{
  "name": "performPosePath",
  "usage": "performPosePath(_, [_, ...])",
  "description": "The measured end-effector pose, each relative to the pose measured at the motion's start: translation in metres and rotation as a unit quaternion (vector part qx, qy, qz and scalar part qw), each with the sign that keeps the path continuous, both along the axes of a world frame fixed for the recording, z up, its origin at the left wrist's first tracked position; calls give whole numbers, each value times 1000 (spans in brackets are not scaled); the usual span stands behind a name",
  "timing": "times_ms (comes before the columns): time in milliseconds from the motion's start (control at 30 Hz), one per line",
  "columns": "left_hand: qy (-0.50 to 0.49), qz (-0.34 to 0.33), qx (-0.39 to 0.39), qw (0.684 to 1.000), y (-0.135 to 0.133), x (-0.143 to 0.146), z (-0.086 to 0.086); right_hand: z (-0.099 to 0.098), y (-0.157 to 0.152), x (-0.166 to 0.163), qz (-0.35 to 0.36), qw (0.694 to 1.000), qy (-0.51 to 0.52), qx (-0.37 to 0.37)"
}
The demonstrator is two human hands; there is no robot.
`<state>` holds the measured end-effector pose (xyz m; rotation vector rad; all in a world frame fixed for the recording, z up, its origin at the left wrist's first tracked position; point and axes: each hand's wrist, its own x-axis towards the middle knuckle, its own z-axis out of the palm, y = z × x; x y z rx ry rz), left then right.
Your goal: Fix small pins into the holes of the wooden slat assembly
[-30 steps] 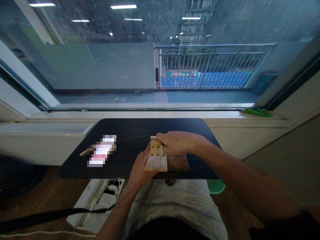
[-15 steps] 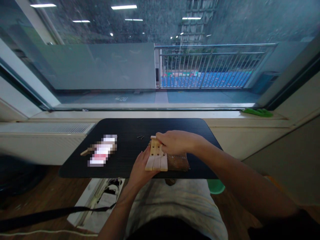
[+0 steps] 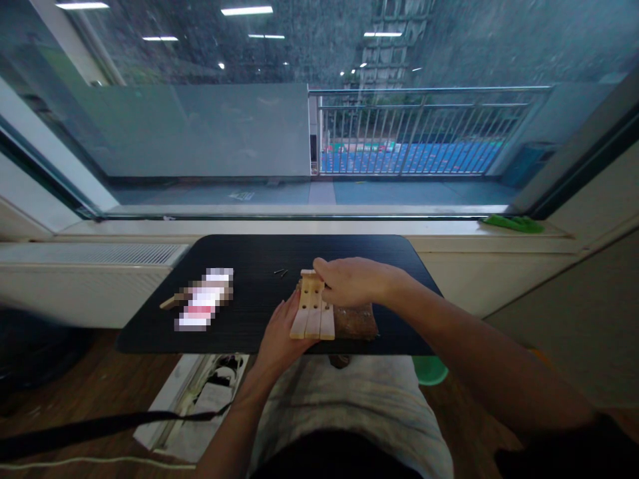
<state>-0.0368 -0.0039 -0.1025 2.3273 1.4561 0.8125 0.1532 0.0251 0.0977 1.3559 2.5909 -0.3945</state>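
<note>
Left hand (image 3: 283,330) grips the wooden block (image 3: 313,313), right hand (image 3: 352,281) curled at its edge, can't tell on what, white box (image 3: 167,396) below's got clutter.

On my remote feed I've got one left hand (image 3: 281,330) and one right hand (image 3: 357,281), two in all; one table (image 3: 239,256); three wooden strips (image 3: 312,324); one brown block (image 3: 357,324); two nails or screws (image 3: 279,271), too small to tell; one radiator (image 3: 84,286); and there, one green tub (image 3: 430,371)!
</note>
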Motion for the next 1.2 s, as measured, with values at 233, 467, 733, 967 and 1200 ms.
performPosePath(233, [-3, -1, 1, 1000, -1, 0, 1, -7, 4, 1, 16, 999, 34, -12])
performPosePath(467, [-6, 6, 0, 1000, 0, 0, -4, -10, 5, 1, 35, 998, 42, -17])
performPosePath(733, [-5, 1, -8, 1000, -1, 1, 1, -13, 9, 6, 60, 997, 44, -30])
performPosePath(967, [-12, 3, -1, 1000, -1, 1, -1, -19, 13, 11, 76, 995, 54, -26])
performPosePath(1200, [-10, 2, 5, 1000, 0, 1, -4, -17, 12, 13, 72, 996, 49, -18])
